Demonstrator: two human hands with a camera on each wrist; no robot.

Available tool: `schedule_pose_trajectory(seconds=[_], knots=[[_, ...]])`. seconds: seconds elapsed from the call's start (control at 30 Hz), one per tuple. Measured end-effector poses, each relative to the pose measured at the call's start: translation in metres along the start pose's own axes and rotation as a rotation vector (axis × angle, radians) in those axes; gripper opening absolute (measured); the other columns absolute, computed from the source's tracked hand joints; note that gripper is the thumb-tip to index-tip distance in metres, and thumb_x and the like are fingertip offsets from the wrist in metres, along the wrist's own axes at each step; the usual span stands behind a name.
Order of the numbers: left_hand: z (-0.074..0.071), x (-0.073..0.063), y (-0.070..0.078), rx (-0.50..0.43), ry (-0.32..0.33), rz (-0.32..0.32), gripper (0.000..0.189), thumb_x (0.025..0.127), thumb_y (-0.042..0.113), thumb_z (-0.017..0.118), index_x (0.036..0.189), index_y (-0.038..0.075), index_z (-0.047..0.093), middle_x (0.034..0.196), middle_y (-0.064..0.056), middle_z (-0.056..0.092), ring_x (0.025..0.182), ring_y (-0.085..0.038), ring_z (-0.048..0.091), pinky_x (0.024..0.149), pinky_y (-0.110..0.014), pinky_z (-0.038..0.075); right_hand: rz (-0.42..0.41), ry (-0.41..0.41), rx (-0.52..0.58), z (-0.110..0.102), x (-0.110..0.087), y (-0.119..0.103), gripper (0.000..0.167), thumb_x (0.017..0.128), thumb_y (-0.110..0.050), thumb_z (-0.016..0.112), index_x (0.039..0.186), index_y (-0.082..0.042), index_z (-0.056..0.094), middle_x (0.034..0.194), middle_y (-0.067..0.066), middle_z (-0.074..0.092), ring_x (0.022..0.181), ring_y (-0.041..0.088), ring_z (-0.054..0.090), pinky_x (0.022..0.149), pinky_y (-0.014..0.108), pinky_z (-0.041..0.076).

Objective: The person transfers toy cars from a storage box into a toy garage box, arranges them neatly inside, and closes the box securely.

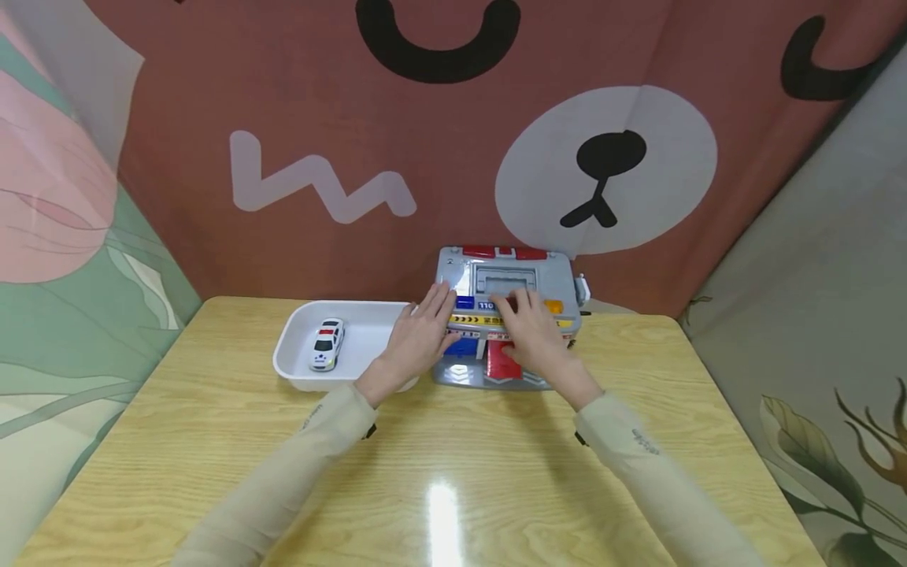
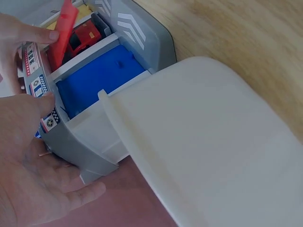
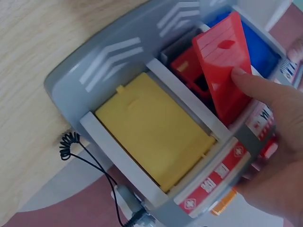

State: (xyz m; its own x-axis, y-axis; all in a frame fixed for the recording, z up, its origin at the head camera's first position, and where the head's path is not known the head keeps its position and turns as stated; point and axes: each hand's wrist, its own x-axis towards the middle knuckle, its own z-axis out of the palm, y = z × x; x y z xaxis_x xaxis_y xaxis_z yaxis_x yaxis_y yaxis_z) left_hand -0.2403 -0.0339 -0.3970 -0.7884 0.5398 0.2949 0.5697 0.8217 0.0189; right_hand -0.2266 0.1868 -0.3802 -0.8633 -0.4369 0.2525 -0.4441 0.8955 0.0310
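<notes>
A grey toy garage (image 1: 453, 272) stands at the back of the table, with blue (image 2: 102, 78), red (image 3: 222, 66) and yellow (image 3: 154, 130) doors along its front. My left hand (image 1: 420, 329) grips the garage's left front corner, thumb at the front sign and fingers over the roof. The right hand (image 1: 534, 337) curls its fingers over the roof's front edge, while its thumb (image 3: 248, 85) holds the red door swung outward. Behind that door a red toy car (image 2: 85, 38) sits in the middle bay. Both the blue and yellow doors are down.
Left of the garage, a white plastic tub (image 1: 364, 335) holds a white toy police car (image 1: 327, 344). A coiled black cord (image 3: 71, 144) hangs at the garage's side. Behind the wooden table (image 1: 397, 472) rises a printed curtain (image 1: 319, 252).
</notes>
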Motion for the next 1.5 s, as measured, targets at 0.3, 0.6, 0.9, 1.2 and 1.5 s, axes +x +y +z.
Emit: schedule_pose_trajectory(seconds=[0.3, 0.6, 0.9, 1.2, 1.5], knots=[[0.001, 0.000, 0.001, 0.007, 0.007, 0.007, 0.072, 0.098, 0.046, 0.050, 0.150, 0.001, 0.030, 0.157, -0.017, 0.021, 0.144, -0.028, 0.020, 0.101, -0.053, 0.041, 0.022, 0.058, -0.112, 0.011, 0.001, -0.002, 0.086, 0.069, -0.025, 0.089, 0.138, -0.008, 0.040, 0.123, 0.019, 0.040, 0.107, 0.033, 0.038, 0.096, 0.044, 0.040], [0.004, -0.003, -0.002, 0.003, 0.052, 0.034, 0.070, 0.097, 0.045, 0.053, 0.147, -0.001, 0.035, 0.155, -0.019, 0.027, 0.142, -0.030, 0.025, 0.099, -0.049, 0.044, 0.046, 0.096, -0.161, 0.021, 0.003, -0.008, 0.085, 0.068, -0.026, 0.090, 0.136, -0.008, 0.040, 0.122, 0.020, 0.040, 0.103, 0.035, 0.039, 0.094, 0.046, 0.040], [0.009, -0.003, 0.000, -0.050, 0.074, 0.023, 0.072, 0.097, 0.045, 0.053, 0.148, 0.000, 0.032, 0.156, -0.018, 0.023, 0.144, -0.030, 0.020, 0.100, -0.048, 0.044, 0.060, 0.152, -0.191, 0.025, 0.003, -0.007, 0.081, 0.069, -0.023, 0.089, 0.134, -0.010, 0.043, 0.120, 0.019, 0.042, 0.097, 0.034, 0.039, 0.088, 0.044, 0.040], [0.008, -0.002, 0.000, -0.062, 0.084, 0.020, 0.071, 0.096, 0.044, 0.055, 0.147, -0.001, 0.034, 0.156, -0.019, 0.024, 0.143, -0.030, 0.021, 0.099, -0.049, 0.044, 0.064, 0.223, -0.190, 0.032, 0.003, -0.007, 0.076, 0.071, -0.020, 0.088, 0.134, -0.011, 0.045, 0.121, 0.019, 0.043, 0.097, 0.034, 0.039, 0.088, 0.043, 0.039], [0.008, -0.002, 0.001, -0.063, 0.099, 0.026, 0.071, 0.096, 0.043, 0.056, 0.146, -0.002, 0.035, 0.155, -0.020, 0.025, 0.143, -0.031, 0.023, 0.099, -0.049, 0.044, 0.072, 0.215, -0.196, 0.033, 0.003, -0.006, 0.078, 0.071, -0.023, 0.088, 0.135, -0.012, 0.045, 0.123, 0.020, 0.041, 0.100, 0.034, 0.038, 0.089, 0.043, 0.038]])
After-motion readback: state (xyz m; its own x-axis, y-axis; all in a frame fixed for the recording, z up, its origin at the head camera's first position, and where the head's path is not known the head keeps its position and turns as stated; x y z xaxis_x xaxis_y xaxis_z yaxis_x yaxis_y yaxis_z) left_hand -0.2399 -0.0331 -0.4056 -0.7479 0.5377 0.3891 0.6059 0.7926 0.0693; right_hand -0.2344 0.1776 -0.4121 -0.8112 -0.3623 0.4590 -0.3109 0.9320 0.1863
